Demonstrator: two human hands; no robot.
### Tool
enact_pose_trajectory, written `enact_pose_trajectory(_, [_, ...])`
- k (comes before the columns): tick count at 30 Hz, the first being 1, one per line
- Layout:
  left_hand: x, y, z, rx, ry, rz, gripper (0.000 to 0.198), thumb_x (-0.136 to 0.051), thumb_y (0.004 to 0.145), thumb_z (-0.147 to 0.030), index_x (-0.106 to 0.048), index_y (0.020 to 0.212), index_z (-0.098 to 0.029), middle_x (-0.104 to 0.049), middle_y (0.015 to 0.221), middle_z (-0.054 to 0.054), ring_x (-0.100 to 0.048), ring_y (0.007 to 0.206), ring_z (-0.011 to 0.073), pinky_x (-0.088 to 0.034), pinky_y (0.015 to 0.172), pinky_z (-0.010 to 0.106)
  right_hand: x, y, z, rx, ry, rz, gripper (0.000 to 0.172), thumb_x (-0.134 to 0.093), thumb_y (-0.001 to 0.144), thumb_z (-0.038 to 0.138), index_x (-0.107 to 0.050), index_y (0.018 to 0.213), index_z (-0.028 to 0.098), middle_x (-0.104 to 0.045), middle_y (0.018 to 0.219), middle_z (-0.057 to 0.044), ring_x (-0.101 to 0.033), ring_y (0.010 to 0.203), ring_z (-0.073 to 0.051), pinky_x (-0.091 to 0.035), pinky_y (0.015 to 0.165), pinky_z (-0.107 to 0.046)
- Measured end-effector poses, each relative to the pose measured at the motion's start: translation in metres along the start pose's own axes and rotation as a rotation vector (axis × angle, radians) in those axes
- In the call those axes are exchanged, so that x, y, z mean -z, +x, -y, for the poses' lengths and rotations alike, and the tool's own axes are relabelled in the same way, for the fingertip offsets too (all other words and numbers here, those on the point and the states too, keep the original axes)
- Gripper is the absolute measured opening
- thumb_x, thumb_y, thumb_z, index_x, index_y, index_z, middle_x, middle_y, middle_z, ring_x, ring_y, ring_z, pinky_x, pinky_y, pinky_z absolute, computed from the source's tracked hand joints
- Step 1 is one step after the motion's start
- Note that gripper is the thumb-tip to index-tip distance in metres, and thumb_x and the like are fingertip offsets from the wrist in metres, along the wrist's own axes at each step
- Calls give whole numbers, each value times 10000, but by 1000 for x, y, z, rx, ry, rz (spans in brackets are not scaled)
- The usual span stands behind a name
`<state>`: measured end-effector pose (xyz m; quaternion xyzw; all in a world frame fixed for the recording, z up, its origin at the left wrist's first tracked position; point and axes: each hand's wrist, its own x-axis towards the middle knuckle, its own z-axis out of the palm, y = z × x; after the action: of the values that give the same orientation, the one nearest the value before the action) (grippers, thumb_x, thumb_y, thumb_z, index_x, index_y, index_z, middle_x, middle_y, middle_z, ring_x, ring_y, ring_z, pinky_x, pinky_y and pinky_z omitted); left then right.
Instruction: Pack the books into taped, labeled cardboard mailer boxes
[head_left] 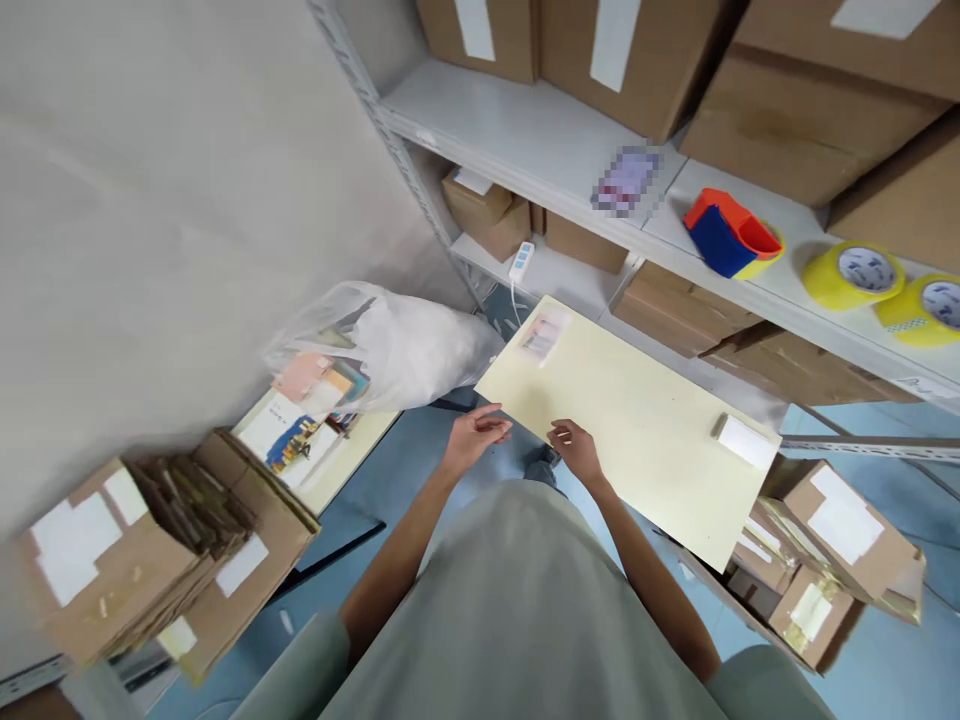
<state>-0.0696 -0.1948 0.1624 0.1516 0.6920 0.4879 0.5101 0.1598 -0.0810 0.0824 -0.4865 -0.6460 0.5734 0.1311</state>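
Note:
My left hand (476, 438) hovers just off the near left edge of a pale yellow tabletop (637, 400). Its fingers are loosely stretched, and nothing is in them. Over the same near edge, farther right, is my right hand (576, 448), with its fingers softly bent and no object visible in it. The two hands are apart from each other. On the tabletop's far left lies a flat, blurred printed card or packet (545, 335). A small white box (748, 440) rests near the right end.
Behind stands a grey shelf (510, 135) with cardboard boxes, a blurred phone-like item (626, 180), a red-and-blue tape dispenser (727, 235) and yellow tape rolls (853, 275). A white plastic bag (420, 345) and stacked cardboard (112, 560) are at left. Boxes (832, 530) sit at lower right.

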Motion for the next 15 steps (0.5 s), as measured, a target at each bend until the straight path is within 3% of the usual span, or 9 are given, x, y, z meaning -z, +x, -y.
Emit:
enact_pose_trajectory(4, [49, -52, 19, -98, -83, -83, 824, -1041, 658, -525, -769, 1340, -151, -887, 1033, 110, -872, 870, 302, -728, 818, 437, -34, -28, 8, 72, -40, 64, 244, -716, 894, 438, -757, 1076, 280, -862, 1002, -51, -842, 872, -266, -704, 863, -444])
enact_pose_trajectory(9, [117, -136, 59, -173, -234, -249, 861, -1026, 670, -522, -747, 1390, -141, -891, 1080, 136, -871, 864, 296, -733, 823, 451, -102, -72, 33, 183, -98, 212, 276, -738, 917, 465, -756, 1111, 269, -857, 1042, -67, -832, 878, -255, -708, 870, -435])
enact_pose_trajectory(15, [171, -234, 105, -254, -420, -399, 878, -993, 739, -519, -707, 1479, -142, -884, 1158, 157, -875, 910, 294, -728, 895, 470, -181, -134, 64, 290, -143, 436, 388, -734, 951, 551, -755, 1193, 249, -839, 1065, -77, -823, 869, -230, -703, 838, -378])
